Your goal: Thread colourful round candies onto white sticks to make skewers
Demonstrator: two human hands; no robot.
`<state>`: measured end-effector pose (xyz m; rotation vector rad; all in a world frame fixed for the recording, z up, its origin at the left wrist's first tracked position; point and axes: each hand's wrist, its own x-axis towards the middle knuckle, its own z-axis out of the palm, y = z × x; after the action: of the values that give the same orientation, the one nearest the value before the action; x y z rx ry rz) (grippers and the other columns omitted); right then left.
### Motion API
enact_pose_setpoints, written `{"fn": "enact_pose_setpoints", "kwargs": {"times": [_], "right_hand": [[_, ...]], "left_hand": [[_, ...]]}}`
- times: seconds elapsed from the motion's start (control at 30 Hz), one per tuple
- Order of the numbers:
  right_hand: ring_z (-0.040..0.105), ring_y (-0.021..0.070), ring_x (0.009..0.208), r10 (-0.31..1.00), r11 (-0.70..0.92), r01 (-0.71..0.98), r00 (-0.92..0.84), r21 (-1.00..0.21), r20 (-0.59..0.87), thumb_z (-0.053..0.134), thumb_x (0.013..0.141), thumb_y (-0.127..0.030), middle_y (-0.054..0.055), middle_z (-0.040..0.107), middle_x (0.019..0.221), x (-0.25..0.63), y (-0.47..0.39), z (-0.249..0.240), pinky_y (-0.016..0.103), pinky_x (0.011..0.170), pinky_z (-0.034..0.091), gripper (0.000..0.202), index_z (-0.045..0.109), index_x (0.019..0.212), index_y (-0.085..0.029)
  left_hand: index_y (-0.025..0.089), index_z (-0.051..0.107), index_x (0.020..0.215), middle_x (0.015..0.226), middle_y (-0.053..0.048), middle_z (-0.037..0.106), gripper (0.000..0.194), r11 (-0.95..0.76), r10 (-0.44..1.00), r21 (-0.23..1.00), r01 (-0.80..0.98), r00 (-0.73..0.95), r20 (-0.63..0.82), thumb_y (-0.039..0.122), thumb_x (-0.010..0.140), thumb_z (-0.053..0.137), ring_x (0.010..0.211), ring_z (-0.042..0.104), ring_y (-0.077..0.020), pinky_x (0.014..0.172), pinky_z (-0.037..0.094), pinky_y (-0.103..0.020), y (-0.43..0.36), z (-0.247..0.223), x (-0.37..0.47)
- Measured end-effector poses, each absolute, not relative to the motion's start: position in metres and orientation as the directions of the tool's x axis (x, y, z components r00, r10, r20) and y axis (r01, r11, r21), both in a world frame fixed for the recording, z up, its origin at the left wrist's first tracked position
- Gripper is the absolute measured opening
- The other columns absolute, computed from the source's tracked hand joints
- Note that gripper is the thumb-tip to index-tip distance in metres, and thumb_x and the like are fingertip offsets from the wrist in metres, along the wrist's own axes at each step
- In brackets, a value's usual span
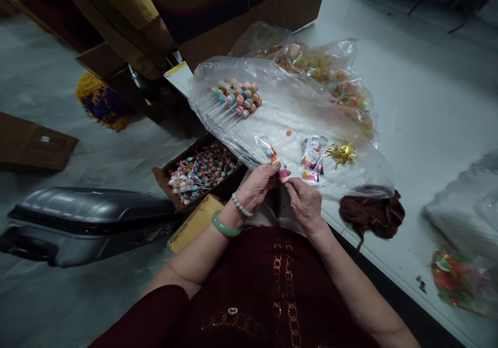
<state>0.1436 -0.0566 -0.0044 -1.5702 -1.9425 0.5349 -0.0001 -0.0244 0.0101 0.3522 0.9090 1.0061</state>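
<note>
My left hand [262,183], with a beaded bracelet and a green bangle at its wrist, is closed on a small clear candy bag [269,150] with a colourful print. My right hand [305,200] pinches the pink lower end of this bag; whether a candy is inside I cannot tell. Just beyond them lie a stack of flat printed candy bags [314,153] and a bunch of gold twist ties [342,153]. Farther off, candy skewers on white sticks [240,99] are piled on a clear plastic sheet [272,96]. A single orange candy [288,133] lies on the sheet.
At the left, an open carton [161,179] holds many wrapped candies, beside a grey suitcase [93,210]. Large bags of colourful candies [319,65] lie on the white table [420,94]. A dark brown cloth [373,213] rests near the table edge. Another person's leg [116,5] shows behind.
</note>
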Motion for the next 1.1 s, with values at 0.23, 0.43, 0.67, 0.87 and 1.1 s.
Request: {"fn": "enact_pose_setpoints", "kwargs": {"times": [0.23,0.43,0.67,0.87,1.1], "right_hand": [[0.053,0.0141,0.062,0.999,-0.038,0.637,0.039,-0.770,-0.018,0.053,0.089,-0.045,-0.002,0.062,0.064,0.152,-0.049,-0.012,0.024,0.060,0.034,0.029,0.070,0.079,-0.024],[0.055,0.0134,0.064,0.994,0.087,0.534,-0.101,-0.841,0.039,0.051,0.090,-0.042,-0.001,0.064,0.070,0.159,-0.047,-0.007,0.024,0.063,0.037,0.027,0.070,0.085,-0.023],[0.044,0.0113,0.054,0.997,0.067,0.692,-0.071,-0.719,0.025,0.053,0.089,-0.050,-0.003,0.051,0.056,0.158,-0.051,0.000,0.025,0.057,0.029,0.036,0.065,0.070,-0.021],[0.035,0.0103,0.054,0.995,-0.070,0.520,-0.023,-0.851,-0.096,0.056,0.085,-0.055,-0.004,0.039,0.053,0.158,-0.047,-0.012,0.025,0.053,0.025,0.042,0.057,0.060,-0.020],[0.032,0.0103,0.052,0.983,-0.139,0.334,-0.064,-0.932,-0.170,0.057,0.081,-0.049,-0.005,0.037,0.052,0.159,-0.042,-0.016,0.024,0.050,0.025,0.036,0.055,0.060,-0.020]], "left_hand": [[0.010,0.070,0.077,0.077,-0.007,0.071,0.039,0.506,0.857,0.693,-0.513,0.207,-0.472,0.047,0.067,0.079,0.068,0.064,-0.0150,0.073,0.051,-0.029,-0.026,0.003,0.001],[0.010,0.070,0.076,0.073,-0.007,0.071,0.035,0.526,0.844,0.675,-0.517,0.216,-0.492,0.043,0.069,0.079,0.065,0.064,-0.0149,0.072,0.051,-0.029,-0.025,0.009,-0.001],[0.014,0.064,0.086,0.082,-0.003,0.069,0.023,0.469,0.852,0.590,-0.657,0.161,-0.498,0.027,0.073,0.077,0.074,0.065,-0.0126,0.076,0.053,-0.028,-0.019,0.008,-0.006],[0.013,0.062,0.086,0.082,-0.003,0.069,0.019,0.387,0.863,0.627,-0.676,0.027,-0.504,0.023,0.075,0.075,0.070,0.065,-0.0126,0.070,0.055,-0.028,-0.016,0.005,-0.010],[0.012,0.066,0.083,0.076,-0.002,0.069,0.023,0.470,0.857,0.656,-0.591,0.129,-0.499,0.024,0.069,0.079,0.064,0.063,-0.0107,0.065,0.051,-0.024,-0.023,0.006,-0.003]]}}
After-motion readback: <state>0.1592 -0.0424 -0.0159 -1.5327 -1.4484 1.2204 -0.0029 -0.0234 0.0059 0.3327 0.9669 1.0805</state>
